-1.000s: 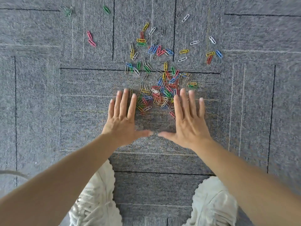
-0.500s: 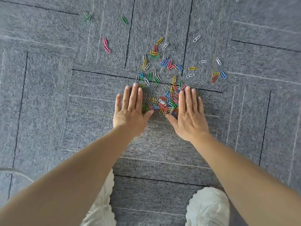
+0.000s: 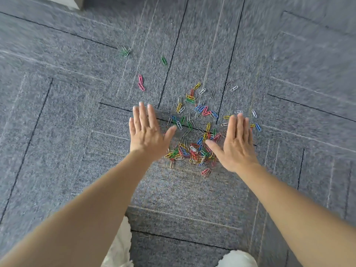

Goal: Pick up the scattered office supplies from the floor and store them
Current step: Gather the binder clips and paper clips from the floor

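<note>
The floor (image 3: 67, 132) is bare left of the left hand (image 3: 147, 135), mostly bare right of the right hand (image 3: 238, 143), and bare on the near side between the clips (image 3: 192, 151) and the shoes (image 3: 119, 247). Between the two flat hands the clips crowd the gap, thinning out beyond the fingers (image 3: 142, 114). Farther off, two pink clips (image 3: 141, 82) and a few green clips (image 3: 163, 60) dot the way.

Both hands (image 3: 147, 134) (image 3: 236, 144) flat, fingers (image 3: 143, 114) straight

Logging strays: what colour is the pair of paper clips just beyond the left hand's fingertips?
Pink: the paper clip pair shows best in the head view.
</note>
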